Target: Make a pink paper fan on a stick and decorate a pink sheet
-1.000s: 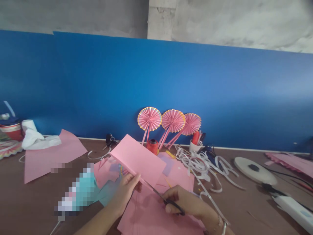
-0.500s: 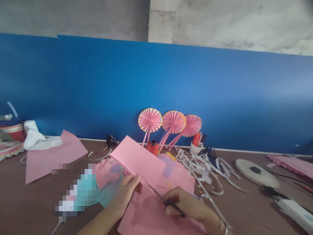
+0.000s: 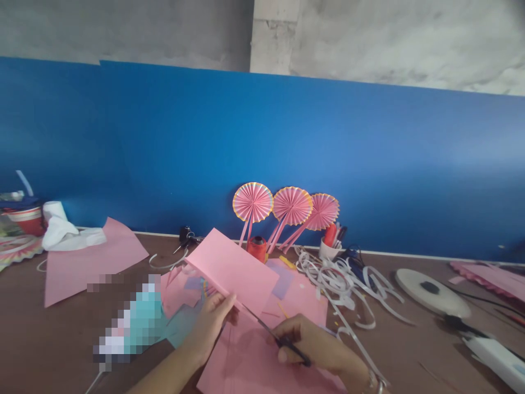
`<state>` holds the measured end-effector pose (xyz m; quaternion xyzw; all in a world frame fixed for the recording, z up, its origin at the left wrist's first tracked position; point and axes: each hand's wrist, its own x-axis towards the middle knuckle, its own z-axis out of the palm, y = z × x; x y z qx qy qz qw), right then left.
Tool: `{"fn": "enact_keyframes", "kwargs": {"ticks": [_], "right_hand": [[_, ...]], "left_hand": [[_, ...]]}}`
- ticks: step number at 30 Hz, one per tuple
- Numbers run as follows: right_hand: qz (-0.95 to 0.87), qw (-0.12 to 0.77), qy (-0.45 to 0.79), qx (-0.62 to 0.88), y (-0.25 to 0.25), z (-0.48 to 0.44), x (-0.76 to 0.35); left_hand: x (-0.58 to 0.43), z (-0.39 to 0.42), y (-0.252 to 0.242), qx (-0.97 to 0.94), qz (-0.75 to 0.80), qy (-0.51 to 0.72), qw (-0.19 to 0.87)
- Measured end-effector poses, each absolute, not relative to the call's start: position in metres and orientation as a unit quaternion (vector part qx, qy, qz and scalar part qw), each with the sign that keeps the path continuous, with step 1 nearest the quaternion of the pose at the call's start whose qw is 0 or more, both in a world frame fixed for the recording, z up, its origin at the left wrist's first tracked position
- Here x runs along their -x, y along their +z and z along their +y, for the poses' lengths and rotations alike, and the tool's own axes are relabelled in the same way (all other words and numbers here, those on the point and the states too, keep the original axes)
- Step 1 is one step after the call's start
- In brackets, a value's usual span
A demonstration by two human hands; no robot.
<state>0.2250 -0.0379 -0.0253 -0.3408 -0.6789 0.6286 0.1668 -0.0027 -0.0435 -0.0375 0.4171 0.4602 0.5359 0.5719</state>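
Observation:
My left hand (image 3: 217, 320) pinches the near edge of a folded pink paper (image 3: 240, 268), thumb on top and fingers underneath. My right hand (image 3: 305, 342) is closed round the black handles of a pair of scissors (image 3: 293, 350). The blades point up and left and meet the paper's near edge, just right of my left thumb. Whether the blades are parted there is hard to make out. Below both hands lies a larger pink sheet (image 3: 258, 364) on the brown table (image 3: 164, 377).
Three pleated paper fans (image 3: 253, 202) lean at the blue partition (image 3: 184, 137). A red spool (image 3: 257, 249), a white pen cup (image 3: 329, 250) and tangled white strips (image 3: 328, 273) lie behind the hands. A white disc (image 3: 443, 301) is at right; another pink sheet (image 3: 90, 268) at left.
The whole view shifts very slightly. Both hands, the folded paper and the scissors keep nearly the same position.

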Motion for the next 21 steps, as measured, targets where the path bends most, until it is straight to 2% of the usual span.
{"fn": "enact_keyframes", "kwargs": {"ticks": [21], "right_hand": [[-0.699, 0.156, 0.603, 0.351, -0.0245, -0.0379, -0.224]], "left_hand": [[0.0027, -0.0431, -0.0375, -0.408, 0.455, 0.535, 0.584]]}}
